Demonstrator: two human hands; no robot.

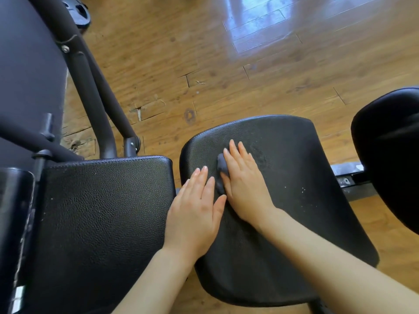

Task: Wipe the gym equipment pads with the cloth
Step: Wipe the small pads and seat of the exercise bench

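Flanking the seat pad (294,177): a square pad (102,211) left, a round pad (390,150) right, wood floor (204,64) beyond | cloth (221,166): grey, bunched, pressed onto the seat pad under the right hand (244,182), fingers straight and together | left hand (195,211): laid flat beside, fingers straight.
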